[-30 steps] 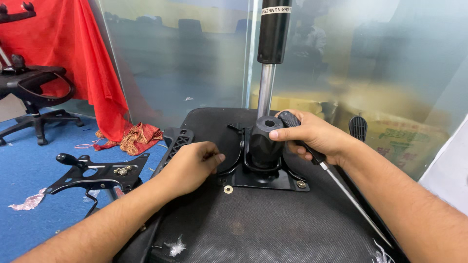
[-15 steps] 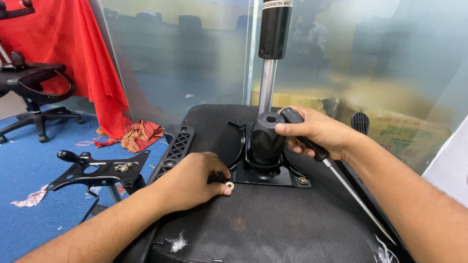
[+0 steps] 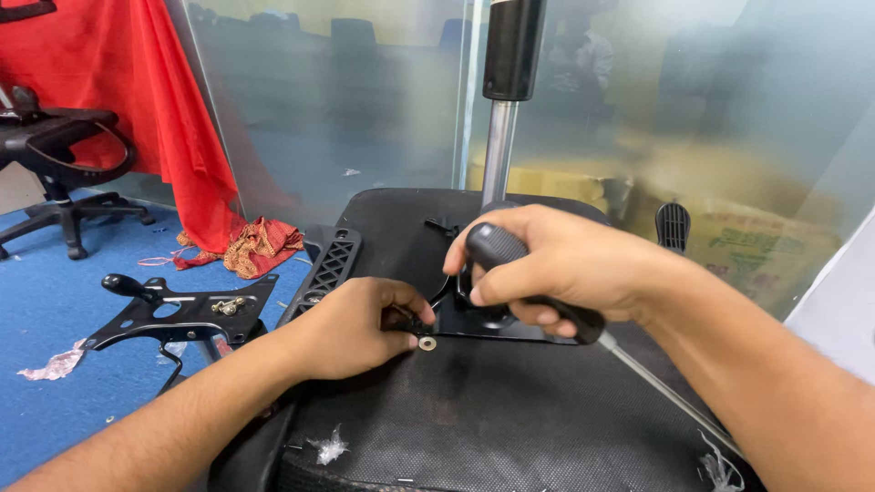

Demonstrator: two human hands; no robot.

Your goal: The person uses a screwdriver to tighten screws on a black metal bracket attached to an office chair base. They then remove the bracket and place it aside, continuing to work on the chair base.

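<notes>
The left hand [image 3: 351, 328] pinches a small bolt beside a washer [image 3: 427, 343] on the upturned chair seat [image 3: 510, 410]. The right hand [image 3: 556, 264] grips a screwdriver [image 3: 547, 292]. A tan cardboard box [image 3: 756, 251] stands behind frosted glass.

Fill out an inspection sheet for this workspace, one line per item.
Surface: upturned black chair seat, fabric underside facing up.
Job's things: black mechanism plate with gas cylinder standing upright; small washer lying on the seat; screwdriver.
Clutter: plastic scraps on the seat; paper shred on the blue carpet.
Grips: left hand pinches a small dark part beside the washer; right hand holds the screwdriver handle.
Cables: nothing seen.
Surroundings: loose black bracket, red cloth, office chair, frosted glass wall.
</notes>
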